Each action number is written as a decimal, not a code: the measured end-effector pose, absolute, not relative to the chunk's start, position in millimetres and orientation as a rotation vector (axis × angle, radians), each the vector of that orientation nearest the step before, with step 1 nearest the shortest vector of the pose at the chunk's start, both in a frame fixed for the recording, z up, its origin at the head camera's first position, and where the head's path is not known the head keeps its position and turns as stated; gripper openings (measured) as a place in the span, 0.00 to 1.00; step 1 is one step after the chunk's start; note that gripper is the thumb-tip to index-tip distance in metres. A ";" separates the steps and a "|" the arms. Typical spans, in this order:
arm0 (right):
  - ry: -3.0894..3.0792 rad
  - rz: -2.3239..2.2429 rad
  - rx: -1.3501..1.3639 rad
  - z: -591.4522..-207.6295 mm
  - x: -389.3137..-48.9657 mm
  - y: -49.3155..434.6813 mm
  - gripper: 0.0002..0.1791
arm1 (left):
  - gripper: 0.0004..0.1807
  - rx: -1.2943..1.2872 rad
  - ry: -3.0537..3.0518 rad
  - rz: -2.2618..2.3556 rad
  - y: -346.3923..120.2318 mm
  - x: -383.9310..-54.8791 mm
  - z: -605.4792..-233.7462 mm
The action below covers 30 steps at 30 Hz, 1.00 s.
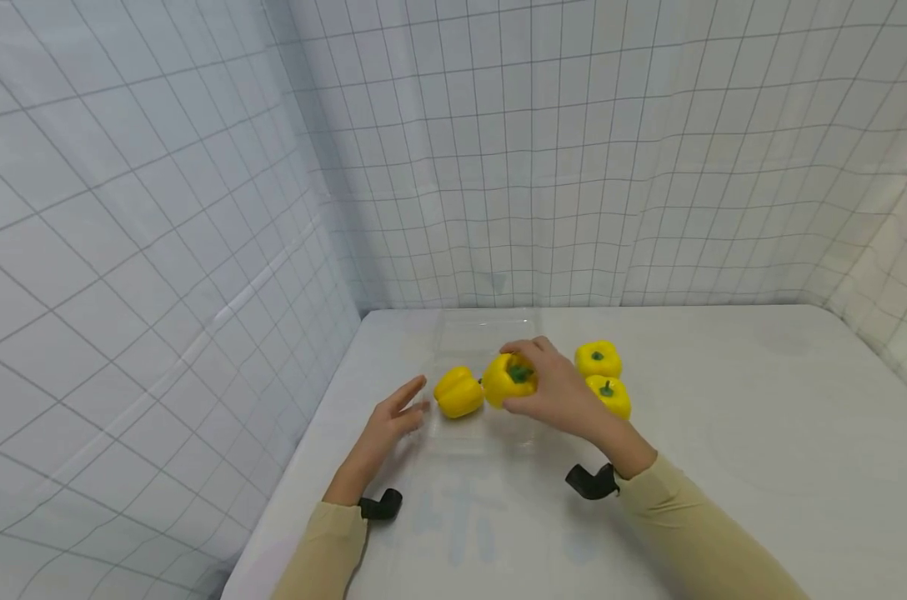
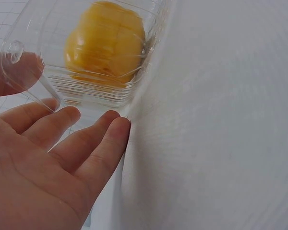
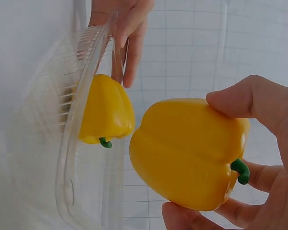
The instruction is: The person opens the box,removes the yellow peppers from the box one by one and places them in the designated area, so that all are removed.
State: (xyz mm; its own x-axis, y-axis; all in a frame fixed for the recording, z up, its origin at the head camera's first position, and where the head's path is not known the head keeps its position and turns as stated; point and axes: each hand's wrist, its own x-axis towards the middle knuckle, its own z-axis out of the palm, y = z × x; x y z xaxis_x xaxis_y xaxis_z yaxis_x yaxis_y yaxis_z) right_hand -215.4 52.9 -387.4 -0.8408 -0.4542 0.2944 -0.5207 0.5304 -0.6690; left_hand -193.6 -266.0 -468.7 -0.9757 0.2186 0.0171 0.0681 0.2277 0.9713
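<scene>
Over a clear plastic container (image 1: 464, 333), my right hand (image 1: 562, 396) grips a yellow bell pepper (image 1: 503, 385) between thumb and fingers. Its green stem points toward the palm in the right wrist view. A second yellow bell pepper (image 1: 458, 392) lies on its side in the left part of the container. At the container's left side is my left hand (image 1: 388, 423), fingers loosely extended. In the left wrist view its fingertips (image 2: 119, 125) are right at the container's ridged wall, and the thumb overlaps the rim.
To the right of the container, a yellow bell pepper (image 1: 598, 358) and another yellow bell pepper (image 1: 611, 397) sit close together on the white table (image 1: 724, 433). White gridded curtains (image 1: 498, 167) hang behind and at both sides. Each wrist carries a black mount (image 1: 593, 482).
</scene>
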 end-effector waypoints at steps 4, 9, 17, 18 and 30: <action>-2.658 1.212 0.836 -382.3 -216.1 59.3 0.36 | 0.34 0.286 2.363 1.863 -265.7 -193.9 -469.2; -2.623 1.223 0.830 -378.6 -218.8 67.9 0.36 | 0.34 0.304 2.361 1.865 -265.6 -193.7 -468.8; -2.595 1.214 0.800 -371.6 -223.2 79.1 0.36 | 0.33 0.280 2.360 1.870 -266.3 -193.3 -468.9; -2.598 1.210 0.794 -370.4 -223.4 80.1 0.36 | 0.33 0.276 2.360 1.871 -266.2 -193.2 -468.9; -2.581 1.189 0.738 -360.9 -221.8 94.1 0.37 | 0.34 0.263 2.361 1.868 -264.4 -192.8 -467.6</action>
